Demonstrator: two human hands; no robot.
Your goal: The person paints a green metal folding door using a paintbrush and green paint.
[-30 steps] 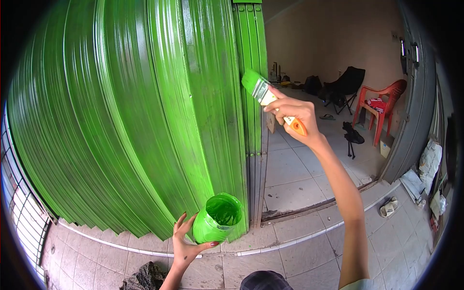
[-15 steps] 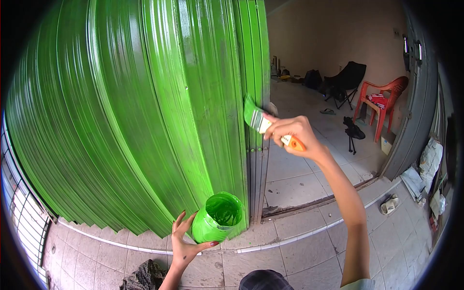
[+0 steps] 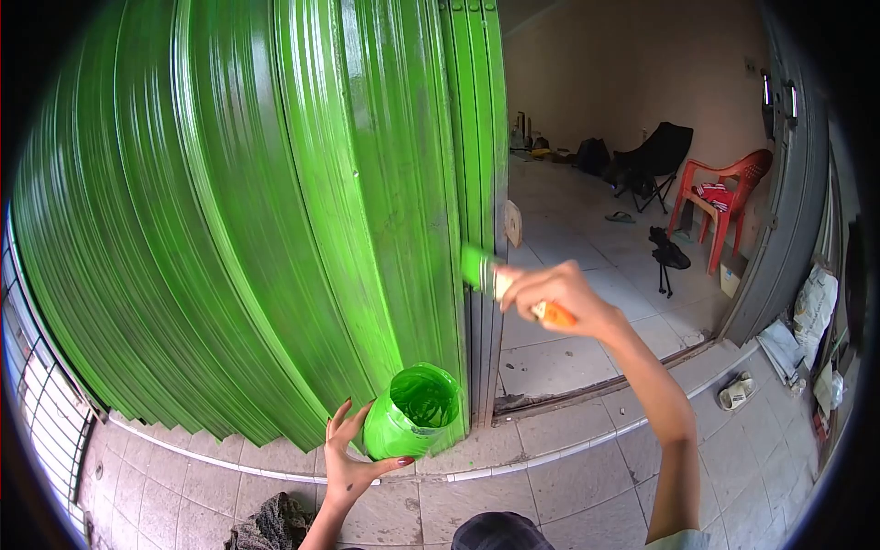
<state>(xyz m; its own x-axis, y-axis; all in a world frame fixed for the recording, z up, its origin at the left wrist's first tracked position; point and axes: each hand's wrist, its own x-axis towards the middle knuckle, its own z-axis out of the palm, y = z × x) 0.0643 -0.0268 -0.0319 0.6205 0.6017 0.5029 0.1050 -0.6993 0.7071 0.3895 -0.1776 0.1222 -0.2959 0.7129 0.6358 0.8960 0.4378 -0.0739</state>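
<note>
Brush (image 3: 486, 272) gripped by right hand (image 3: 564, 298) has been lowered; jar (image 3: 390, 433) cupped by left hand (image 3: 351, 465) could be spilled if bumped.

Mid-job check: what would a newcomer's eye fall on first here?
The bright green shutter, filling the left half. Near centre, the right hand holds a brush by its edge; below, the left hand holds a tub. A red chair stands out inside, at right.
</note>
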